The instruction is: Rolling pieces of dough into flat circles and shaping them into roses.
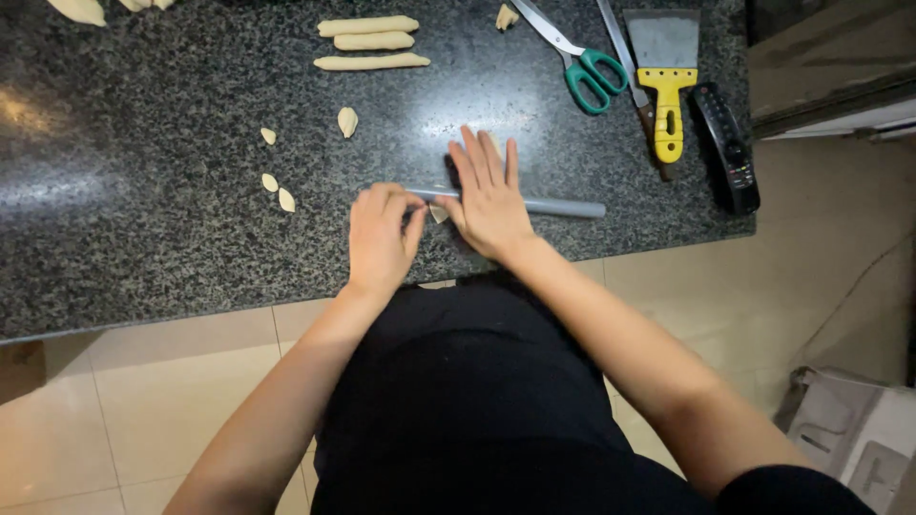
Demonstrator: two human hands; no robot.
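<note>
Currently our right hand [491,195] lies flat, fingers together, on the grey rod [563,206]; left hand [380,236] fingers pinch, probably, the dough piece [438,213] at 9 o'clock. Keep pressure even.

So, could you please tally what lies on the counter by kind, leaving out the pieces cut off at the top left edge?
Dough ropes: 3
Small dough pieces: 6
Scissors: 1
Scraper: 1
Knife: 1
Remote control: 1
Grey rod under the hands: 1
Total: 14

Far right of our fingers, low on the floor, a crumpled whitish-grey package [849,434].
</note>
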